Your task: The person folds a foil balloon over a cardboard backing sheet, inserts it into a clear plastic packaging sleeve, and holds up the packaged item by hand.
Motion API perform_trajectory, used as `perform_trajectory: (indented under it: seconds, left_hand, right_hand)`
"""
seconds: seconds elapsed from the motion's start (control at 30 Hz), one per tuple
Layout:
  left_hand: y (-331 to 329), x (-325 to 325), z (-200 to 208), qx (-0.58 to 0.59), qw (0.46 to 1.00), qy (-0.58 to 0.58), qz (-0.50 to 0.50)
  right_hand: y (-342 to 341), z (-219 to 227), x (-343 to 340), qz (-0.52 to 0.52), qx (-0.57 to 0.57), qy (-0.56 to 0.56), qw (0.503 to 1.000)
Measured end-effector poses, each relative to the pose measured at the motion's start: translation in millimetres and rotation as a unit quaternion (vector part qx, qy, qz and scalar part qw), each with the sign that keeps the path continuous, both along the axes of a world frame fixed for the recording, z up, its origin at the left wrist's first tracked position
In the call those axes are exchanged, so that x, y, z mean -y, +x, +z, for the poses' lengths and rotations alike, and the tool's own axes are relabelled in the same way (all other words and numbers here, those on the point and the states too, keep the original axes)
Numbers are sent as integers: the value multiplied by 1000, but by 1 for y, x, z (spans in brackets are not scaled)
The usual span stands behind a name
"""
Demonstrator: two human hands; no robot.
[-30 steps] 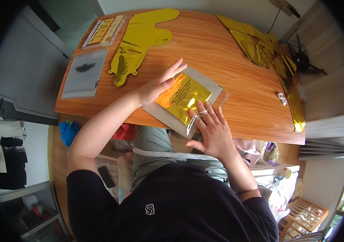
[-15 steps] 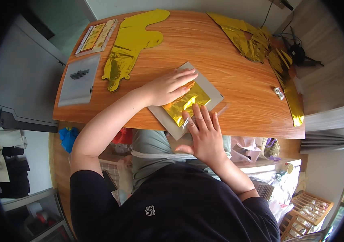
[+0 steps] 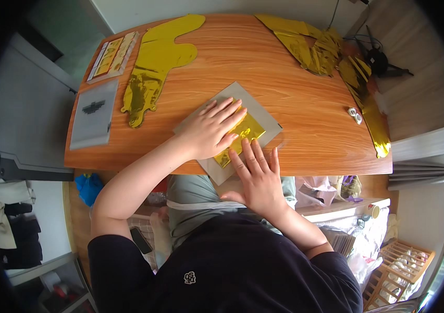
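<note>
A folded piece of shiny gold foil [image 3: 252, 128] lies on a grey flat square sheet or bag [image 3: 238, 89], which is turned corner-on near the table's front edge. My left hand [image 3: 209, 130] is spread flat, palm down, across the left part of the foil and sheet. Just to its right, my right hand [image 3: 262, 182] is open, with its fingertips on the foil's near right edge and its thumb held apart. The foil beneath my left palm is hidden.
On the wooden table [image 3: 222, 57], a flat gold foil balloon [image 3: 162, 60] lies at left, beside a boxed set [image 3: 112, 56] and a translucent pouch [image 3: 93, 117]. More gold foil [image 3: 313, 52] stretches along the right side, near small white rolls [image 3: 355, 115] and a black stand [image 3: 380, 60].
My left hand has slid left and toward me, its fingers now flatter and more spread over the foil. My right hand has shifted slightly and stays at the foil's near edge.
</note>
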State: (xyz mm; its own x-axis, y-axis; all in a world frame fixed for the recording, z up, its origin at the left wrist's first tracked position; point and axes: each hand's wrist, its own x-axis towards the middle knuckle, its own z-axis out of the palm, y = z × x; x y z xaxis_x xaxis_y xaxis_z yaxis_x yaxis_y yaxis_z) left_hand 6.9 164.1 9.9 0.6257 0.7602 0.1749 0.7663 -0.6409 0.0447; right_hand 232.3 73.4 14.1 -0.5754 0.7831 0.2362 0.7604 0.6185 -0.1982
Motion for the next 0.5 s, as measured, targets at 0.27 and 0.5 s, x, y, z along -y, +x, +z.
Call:
perform_trajectory:
  seconds: [0.27,0.5]
  left_hand:
    - [6,-1,16,0,998,-65,-18]
    - [20,3,22,-25,997,-77,-10]
  right_hand:
    - [40,-5,-12,162,-134,-55,976]
    - [190,18,-89,-26,-81,197,977]
